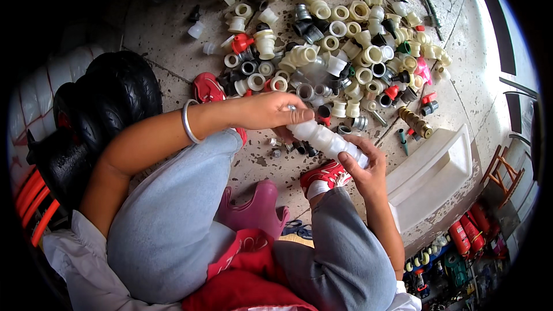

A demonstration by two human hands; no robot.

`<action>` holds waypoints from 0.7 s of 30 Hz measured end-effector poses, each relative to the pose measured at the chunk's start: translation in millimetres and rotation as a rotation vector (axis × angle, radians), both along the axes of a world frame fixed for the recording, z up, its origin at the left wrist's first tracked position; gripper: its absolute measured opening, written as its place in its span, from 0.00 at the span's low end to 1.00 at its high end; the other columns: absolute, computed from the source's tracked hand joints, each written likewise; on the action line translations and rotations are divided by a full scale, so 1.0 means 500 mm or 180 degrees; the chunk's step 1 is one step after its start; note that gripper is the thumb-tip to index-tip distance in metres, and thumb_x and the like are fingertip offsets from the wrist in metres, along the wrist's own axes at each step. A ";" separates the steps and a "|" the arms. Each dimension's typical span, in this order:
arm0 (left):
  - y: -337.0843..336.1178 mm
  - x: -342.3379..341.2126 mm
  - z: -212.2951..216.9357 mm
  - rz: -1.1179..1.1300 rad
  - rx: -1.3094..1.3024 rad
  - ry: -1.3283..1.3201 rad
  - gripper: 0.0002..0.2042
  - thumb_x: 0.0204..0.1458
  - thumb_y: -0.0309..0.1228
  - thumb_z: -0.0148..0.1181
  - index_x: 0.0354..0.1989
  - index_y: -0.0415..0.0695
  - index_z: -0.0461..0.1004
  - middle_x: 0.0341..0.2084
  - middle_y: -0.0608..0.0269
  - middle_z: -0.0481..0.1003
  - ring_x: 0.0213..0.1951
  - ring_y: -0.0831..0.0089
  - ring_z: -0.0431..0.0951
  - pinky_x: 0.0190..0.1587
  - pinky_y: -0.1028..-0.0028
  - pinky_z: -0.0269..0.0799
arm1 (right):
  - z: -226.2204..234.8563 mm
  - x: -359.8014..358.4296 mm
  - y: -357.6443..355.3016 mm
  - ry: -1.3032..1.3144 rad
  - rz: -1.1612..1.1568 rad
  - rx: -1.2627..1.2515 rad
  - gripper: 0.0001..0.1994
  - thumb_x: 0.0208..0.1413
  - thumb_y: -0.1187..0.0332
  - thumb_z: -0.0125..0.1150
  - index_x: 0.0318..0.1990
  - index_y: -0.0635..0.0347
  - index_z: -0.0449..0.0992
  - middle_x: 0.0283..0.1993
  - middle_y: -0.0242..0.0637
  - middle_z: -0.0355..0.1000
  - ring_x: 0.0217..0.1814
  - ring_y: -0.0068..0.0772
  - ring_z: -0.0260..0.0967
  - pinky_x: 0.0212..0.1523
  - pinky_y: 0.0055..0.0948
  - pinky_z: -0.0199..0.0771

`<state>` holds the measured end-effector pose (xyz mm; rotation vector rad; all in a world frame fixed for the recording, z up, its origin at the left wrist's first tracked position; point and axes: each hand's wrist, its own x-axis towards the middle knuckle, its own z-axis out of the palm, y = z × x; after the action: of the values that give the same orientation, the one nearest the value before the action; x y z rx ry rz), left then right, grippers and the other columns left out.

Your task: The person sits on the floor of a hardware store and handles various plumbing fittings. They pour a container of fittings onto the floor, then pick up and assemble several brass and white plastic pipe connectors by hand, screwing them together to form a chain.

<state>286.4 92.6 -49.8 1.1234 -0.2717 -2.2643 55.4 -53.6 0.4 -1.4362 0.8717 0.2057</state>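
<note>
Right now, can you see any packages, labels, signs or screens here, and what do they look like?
No signs or screens show.
White tray: floor, right of right hand; long, rectangular, empty.
Red canisters: lower right; cylinders, any labels too small to tell.
Left hand and the right hold stacked white fittings, unlabelled.

Smooth, faintly glossy white plastic on the stacked pipe fittings (pixel 328 140); cream and black plastic, some dull grey metal, among the scattered fittings (pixel 340 29). Ribbed brass on one connector (pixel 416 122) — matt. Rough speckled stone floor (pixel 167 17). Polished metal bangle (pixel 188 121); soft grey cloth trousers (pixel 173 219) — matt.
</note>
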 end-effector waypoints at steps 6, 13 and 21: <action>0.020 -0.017 0.015 0.0553 -0.1277 -0.1107 0.27 0.53 0.39 0.61 0.57 0.41 0.59 0.43 0.59 0.69 0.44 0.74 0.71 0.45 0.72 0.72 | -0.002 -0.001 0.000 0.0034 -0.0137 0.0048 0.19 0.46 0.64 0.66 0.44 0.67 0.74 0.33 0.34 0.73 0.34 0.21 0.68 0.38 0.21 0.67; 0.036 -0.032 -0.015 0.0579 -0.1185 -0.0970 0.31 0.54 0.42 0.58 0.60 0.40 0.54 0.40 0.55 0.73 0.47 0.71 0.73 0.48 0.73 0.71 | -0.012 -0.002 0.002 -0.0137 0.0088 -0.0293 0.19 0.47 0.64 0.66 0.44 0.67 0.74 0.33 0.33 0.73 0.35 0.21 0.68 0.39 0.21 0.67; 0.021 -0.027 0.005 0.0382 -0.0461 -0.0375 0.20 0.55 0.36 0.59 0.52 0.41 0.64 0.40 0.60 0.73 0.43 0.75 0.75 0.46 0.75 0.71 | -0.006 -0.004 0.001 -0.0042 0.0013 -0.0127 0.19 0.48 0.63 0.65 0.44 0.68 0.74 0.34 0.34 0.72 0.36 0.21 0.67 0.40 0.22 0.67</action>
<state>272.8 102.9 -47.4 1.1666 -0.3980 -2.0432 53.4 -53.2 -2.8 -1.4749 0.8664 0.1827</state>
